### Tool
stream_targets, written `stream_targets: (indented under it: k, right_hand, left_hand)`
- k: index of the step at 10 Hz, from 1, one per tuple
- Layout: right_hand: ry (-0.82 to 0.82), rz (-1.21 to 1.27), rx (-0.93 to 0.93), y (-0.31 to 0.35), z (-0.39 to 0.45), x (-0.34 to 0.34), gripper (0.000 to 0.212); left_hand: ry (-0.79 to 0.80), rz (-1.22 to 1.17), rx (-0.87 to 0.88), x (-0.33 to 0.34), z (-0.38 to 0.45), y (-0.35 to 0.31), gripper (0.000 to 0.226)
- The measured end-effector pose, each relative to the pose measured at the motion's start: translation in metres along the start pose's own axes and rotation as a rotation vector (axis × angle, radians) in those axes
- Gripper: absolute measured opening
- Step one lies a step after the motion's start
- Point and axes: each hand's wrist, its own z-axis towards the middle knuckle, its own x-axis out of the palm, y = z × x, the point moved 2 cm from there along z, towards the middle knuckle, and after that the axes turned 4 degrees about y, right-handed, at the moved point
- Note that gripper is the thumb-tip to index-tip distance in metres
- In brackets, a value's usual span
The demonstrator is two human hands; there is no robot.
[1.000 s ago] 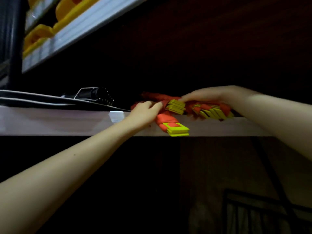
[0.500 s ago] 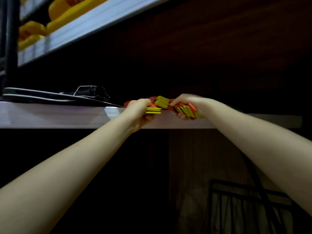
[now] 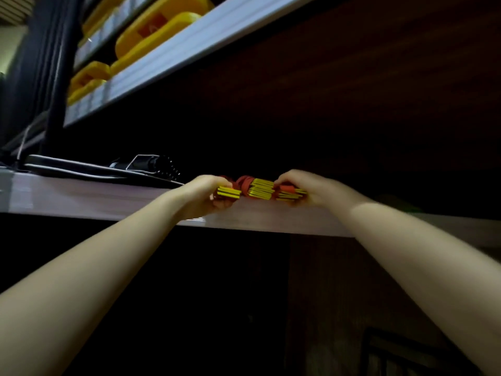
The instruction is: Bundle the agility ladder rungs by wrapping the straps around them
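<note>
Rungs (image 3: 260,189), yellow and stacked flat, lie on the front edge of the pale shelf (image 3: 81,194), long axis running left to right between both hands. Her left hand (image 3: 206,192) grips one end, her right hand (image 3: 306,189) the other. Red straps (image 3: 244,183) bunch at the middle, equally near either hand, loose enough to slip.
</note>
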Motion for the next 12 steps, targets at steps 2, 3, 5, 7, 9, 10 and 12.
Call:
stream_targets:
  k: [2, 3, 5, 7, 9, 10, 12]
  right_hand:
    - [0.021, 0.142, -0.041, -0.005, 0.009, 0.004, 0.010]
    - [0.097, 0.307, -0.059, -0.009, 0.004, 0.000, 0.016]
    - [-0.038, 0.149, -0.312, -0.033, -0.011, 0.005, 0.063]
    - [-0.281, 0.113, -0.440, -0.040, -0.027, 0.024, 0.047]
    - [-0.280, 0.170, -0.440, -0.034, -0.033, 0.027, 0.031]
    - [-0.311, 0.099, -0.326, -0.032, -0.037, 0.027, 0.052]
    - [-0.693, 0.014, -0.398, -0.038, -0.068, 0.031, 0.023]
  left_hand:
    - [-0.038, -0.063, 0.068, 0.010, 0.025, 0.007, 0.019]
    - [-0.110, -0.025, 0.081, 0.011, 0.029, 0.011, 0.008]
    - [-0.139, 0.201, 0.274, 0.003, 0.010, 0.011, 0.046]
    - [-0.185, 0.513, 0.408, 0.016, -0.001, 0.015, 0.029]
    - [-0.248, 0.479, 0.375, 0.010, 0.006, 0.023, 0.069]
    - [-0.217, 0.390, 0.300, 0.015, 0.013, 0.024, 0.041]
    - [-0.244, 0.307, 0.272, 0.006, -0.009, 0.014, 0.015]
